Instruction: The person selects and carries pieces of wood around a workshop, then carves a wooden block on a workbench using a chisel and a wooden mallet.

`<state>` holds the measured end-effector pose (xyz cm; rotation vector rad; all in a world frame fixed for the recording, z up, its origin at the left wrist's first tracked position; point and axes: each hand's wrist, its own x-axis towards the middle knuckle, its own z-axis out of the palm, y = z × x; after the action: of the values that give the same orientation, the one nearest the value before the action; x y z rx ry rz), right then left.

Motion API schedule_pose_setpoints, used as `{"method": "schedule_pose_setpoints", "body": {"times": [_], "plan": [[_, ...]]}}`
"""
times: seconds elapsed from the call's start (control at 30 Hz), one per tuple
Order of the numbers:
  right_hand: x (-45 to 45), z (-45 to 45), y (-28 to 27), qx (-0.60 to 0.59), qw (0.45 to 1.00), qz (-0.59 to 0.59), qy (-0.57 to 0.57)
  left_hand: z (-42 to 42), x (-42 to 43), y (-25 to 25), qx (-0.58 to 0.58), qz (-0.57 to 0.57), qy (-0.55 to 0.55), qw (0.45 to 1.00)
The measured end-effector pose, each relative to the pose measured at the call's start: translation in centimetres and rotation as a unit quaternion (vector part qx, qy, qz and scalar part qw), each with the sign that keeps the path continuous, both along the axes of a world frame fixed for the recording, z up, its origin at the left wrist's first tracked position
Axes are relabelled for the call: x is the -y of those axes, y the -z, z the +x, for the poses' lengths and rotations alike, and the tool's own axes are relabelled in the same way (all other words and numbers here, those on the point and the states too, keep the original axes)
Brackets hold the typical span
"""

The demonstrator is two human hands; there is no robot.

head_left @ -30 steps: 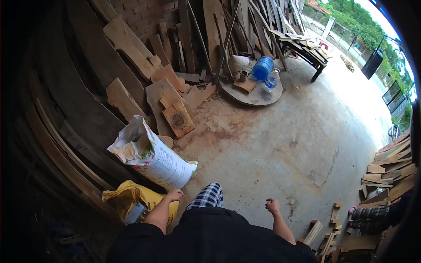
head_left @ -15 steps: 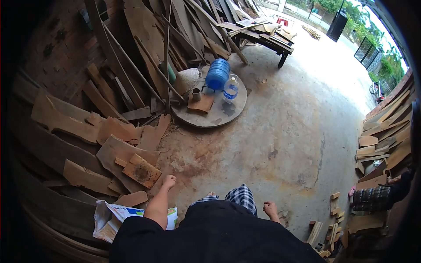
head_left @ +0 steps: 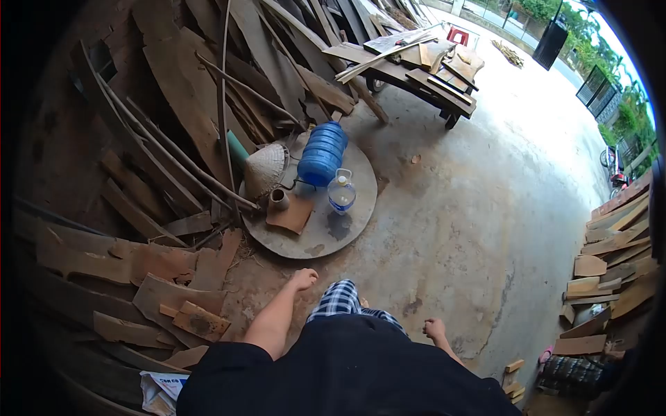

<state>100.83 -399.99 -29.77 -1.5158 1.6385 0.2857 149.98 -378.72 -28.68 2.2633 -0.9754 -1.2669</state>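
Note:
My left hand hangs in the air with its fingers curled, holding nothing that shows. It is nearest to the round slab, which lies beyond it on the floor. On that slab stand a big blue water jug on its side, a clear bottle with a handle, a conical hat, and a small cup on a brown board. My right hand is beside my body over bare concrete, its fingers curled and nothing visible in them.
Wooden boards lean along the left wall. A cart bears planks at the top. More wood pieces are stacked at the right, near a person at the lower right. A white sack is at the lower left.
The round slab and its objects have come nearer as I moved forward. The yellow bag has left the view and the white sack has slid to the lower left corner. Both hands swung.

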Motion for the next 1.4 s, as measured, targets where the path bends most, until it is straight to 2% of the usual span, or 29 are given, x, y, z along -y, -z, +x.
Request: {"method": "schedule_pose_setpoints", "body": {"times": [0.03,0.07,0.1,0.13,0.23,0.3,0.33,0.4,0.43,0.5,0.53,0.57,0.6,0.67,0.73,0.83,0.9,0.93,0.97,1.03,1.07,1.1,1.17,1.2,1.27,1.3,1.37,1.4], "plan": [[5.0,3.6,-1.2,-0.007,0.999,-0.03,-0.04,1.0,-0.2,2.1,0.006,-0.007,-0.041,0.999],[10.5,6.3,0.2,-0.013,0.982,-0.106,-0.155,1.7,0.0,1.8,-0.056,-0.002,-0.13,0.99],[15.1,9.8,-0.4,0.028,0.975,-0.143,-0.165,2.6,-0.3,4.0,-0.115,-0.015,-0.239,0.964],[19.6,13.1,0.0,0.071,0.973,-0.152,-0.161,3.1,0.2,3.6,-0.147,0.005,-0.313,0.938],[29.5,22.5,-2.1,0.113,0.96,-0.193,-0.167,4.8,1.5,3.8,-0.169,0.119,-0.441,0.873],[34.0,27.5,-4.4,0.144,0.939,-0.238,-0.202,6.9,3.7,5.4,-0.169,0.24,-0.434,0.852],[37.0,30.6,-5.5,0.149,0.936,-0.255,-0.193,10.1,8.4,5.4,-0.164,0.224,-0.426,0.861],[38.9,31.0,-5.6,0.173,0.964,-0.155,-0.125,11.5,13.3,5.0,-0.212,0.251,-0.39,0.86],[41.4,31.2,-5.9,0.166,0.966,-0.158,-0.12,13.1,17.5,5.4,-0.219,0.221,-0.396,0.864],[44.8,31.1,-5.3,0.112,0.961,-0.185,-0.175,16.3,27.6,4.9,-0.16,0.124,-0.395,0.896],[47.0,30.6,-4.5,0.127,0.965,-0.191,-0.13,18.2,33.1,4.5,-0.153,0.08,-0.38,0.909],[49.2,30.2,-4.1,0.154,0.976,-0.151,-0.023,19.6,39.5,1.5,-0.123,0.045,-0.335,0.933],[51.5,30.3,-4.0,0.179,0.974,-0.111,0.083,21.9,44.6,2.7,-0.137,-0.021,-0.285,0.948],[55.9,30.5,-4.6,0.164,0.966,-0.136,0.15,23.7,55.4,-2.6,-0.123,-0.094,-0.217,0.964],[61.0,30.6,-3.8,0.13,0.968,-0.168,0.132,25.4,63.8,-4.7,-0.087,-0.171,-0.157,0.969],[71.8,31.9,-1.9,0.093,0.963,-0.241,0.074,26.0,72.3,-8.2,-0.027,-0.227,-0.171,0.958],[79.0,35.7,-3.7,0.106,0.913,-0.388,0.066,26.0,75.3,-6.8,-0.083,-0.252,-0.234,0.935],[82.9,37.3,-3.6,0.108,0.914,-0.386,0.062,25.6,76.0,-5.8,-0.103,-0.25,-0.262,0.926],[87.7,38.8,-4.1,0.095,0.909,-0.404,0.029,24.5,76.3,-5.5,-0.1,-0.201,-0.312,0.923],[97.0,42.4,-5.2,0.083,0.897,-0.433,-0.024,22.5,73.8,-0.1,-0.089,-0.053,-0.39,0.915],[101.5,44.5,-5.8,0.084,0.89,-0.446,-0.046,20.7,72.6,-0.4,-0.11,0.073,-0.4,0.907],[105.6,46.2,-6.5,0.077,0.889,-0.447,-0.067,20.2,71.1,-0.4,-0.181,0.209,-0.391,0.878],[113.6,49.0,-6.9,0.044,0.883,-0.458,-0.098,18.3,72.1,-2.0,-0.17,0.252,-0.267,0.915],[116.9,50.0,-6.5,0.015,0.879,-0.464,-0.112,18.5,73.9,-3.4,-0.164,0.261,-0.269,0.912],[121.6,51.7,-7.2,-0.093,0.901,-0.398,-0.146,17.6,76.7,-6.0,-0.206,0.172,-0.355,0.896],[123.5,52.3,-7.2,-0.094,0.903,-0.387,-0.16,17.8,78.1,-5.5,-0.167,0.176,-0.37,0.897],[126.8,52.9,-6.1,-0.147,0.931,-0.271,-0.196,18.4,82.7,-6.0,-0.121,0.125,-0.424,0.889],[128.6,52.9,-4.4,-0.116,0.94,-0.237,-0.217,18.8,85.1,-5.8,-0.121,0.085,-0.434,0.889]]}}
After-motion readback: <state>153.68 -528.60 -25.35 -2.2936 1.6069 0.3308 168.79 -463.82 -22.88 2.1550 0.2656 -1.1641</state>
